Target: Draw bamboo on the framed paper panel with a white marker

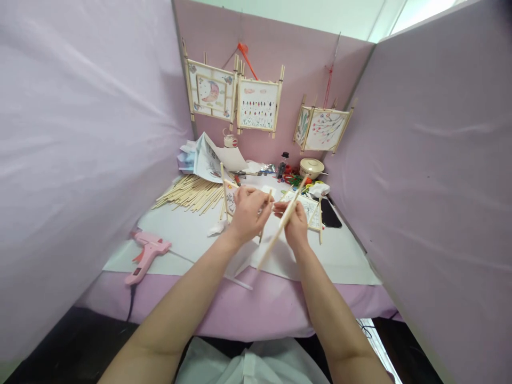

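Note:
My right hand (296,223) is closed around a pale wooden-stick frame (282,226), seen almost edge-on and slanting down to the left. Close beside it, my left hand (250,213) has its fingers bent and pinched; what they hold, if anything, is too small to tell. The fingertips of both hands nearly meet. Behind my left hand stands a stick-framed drawing (230,196), partly hidden by the hand. Another stick-framed drawing (314,210) lies on the table behind my right hand.
A pink glue gun (149,255) lies at the left, a pile of thin wooden sticks (192,193) behind it. Toward the back are a lidded pot (311,167), a dark bottle (282,165) and papers (210,157). Stick-framed pictures (258,104) hang above. Fabric walls (432,160) enclose both sides.

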A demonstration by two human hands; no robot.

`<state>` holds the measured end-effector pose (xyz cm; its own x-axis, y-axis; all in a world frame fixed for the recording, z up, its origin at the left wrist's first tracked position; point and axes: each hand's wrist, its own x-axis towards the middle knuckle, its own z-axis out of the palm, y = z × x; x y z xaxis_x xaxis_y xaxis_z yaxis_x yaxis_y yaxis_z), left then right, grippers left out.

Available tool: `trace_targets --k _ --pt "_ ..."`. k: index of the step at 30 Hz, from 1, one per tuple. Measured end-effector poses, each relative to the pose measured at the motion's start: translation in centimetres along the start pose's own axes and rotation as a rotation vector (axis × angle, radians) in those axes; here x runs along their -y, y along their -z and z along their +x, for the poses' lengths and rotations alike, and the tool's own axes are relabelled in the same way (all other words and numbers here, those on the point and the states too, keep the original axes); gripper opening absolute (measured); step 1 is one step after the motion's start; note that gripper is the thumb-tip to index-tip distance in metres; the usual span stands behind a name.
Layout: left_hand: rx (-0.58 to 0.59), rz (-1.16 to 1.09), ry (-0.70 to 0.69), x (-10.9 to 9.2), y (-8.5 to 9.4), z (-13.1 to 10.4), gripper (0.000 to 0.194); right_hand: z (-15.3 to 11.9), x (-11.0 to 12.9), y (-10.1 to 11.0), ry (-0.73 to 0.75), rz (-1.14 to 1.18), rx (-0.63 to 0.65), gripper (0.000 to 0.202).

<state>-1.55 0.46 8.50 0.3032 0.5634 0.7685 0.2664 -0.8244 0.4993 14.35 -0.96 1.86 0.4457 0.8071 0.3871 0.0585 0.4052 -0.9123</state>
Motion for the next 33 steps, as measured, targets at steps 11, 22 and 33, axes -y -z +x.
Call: trace_targets --k 11,22,33 --pt "0.062 -0.129 -0.024 2.4 0.6 1.9 0.017 5.0 -2.7 4.1 0.127 -0.213 -0.262 0.024" --pt "0.182 -0.099 -0.082 0.7 -0.2 3.1 0.019 3.9 -2.9 4.0 0.112 -0.229 -0.288 0.022" --pt "0.327 -0.160 -0.057 0.0 1.9 2.6 0.012 2.7 -2.5 3.2 0.142 -0.282 -0.356 0.020"
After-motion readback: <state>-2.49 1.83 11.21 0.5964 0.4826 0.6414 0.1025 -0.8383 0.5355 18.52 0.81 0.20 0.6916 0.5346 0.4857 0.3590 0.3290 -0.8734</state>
